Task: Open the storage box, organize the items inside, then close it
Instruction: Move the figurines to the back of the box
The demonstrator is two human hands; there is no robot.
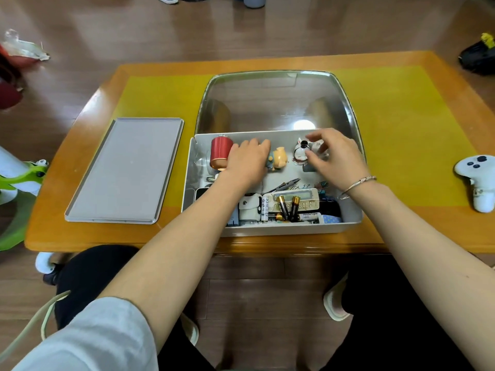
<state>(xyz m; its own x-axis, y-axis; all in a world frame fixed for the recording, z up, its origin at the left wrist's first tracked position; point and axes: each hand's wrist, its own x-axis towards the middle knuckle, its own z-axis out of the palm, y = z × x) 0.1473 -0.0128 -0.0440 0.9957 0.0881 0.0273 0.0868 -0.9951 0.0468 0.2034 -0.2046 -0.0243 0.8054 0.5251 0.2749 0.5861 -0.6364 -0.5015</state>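
Our single view: head-worn wide-angle camera, looking forward and steeply down over our own forearms onto the table (80, 236), close in; our knees and the floor (134, 30) fill the frame's edges.

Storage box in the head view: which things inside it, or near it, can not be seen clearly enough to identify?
- Head view: the item under the left hand, between the red cylinder and the orange figurine, is covered by the fingers.
- The white figurine is partly covered by the right hand and blurred.
- The dark items in the near right corner of the storage box are too small to name.
- The battery labels are too small to read.
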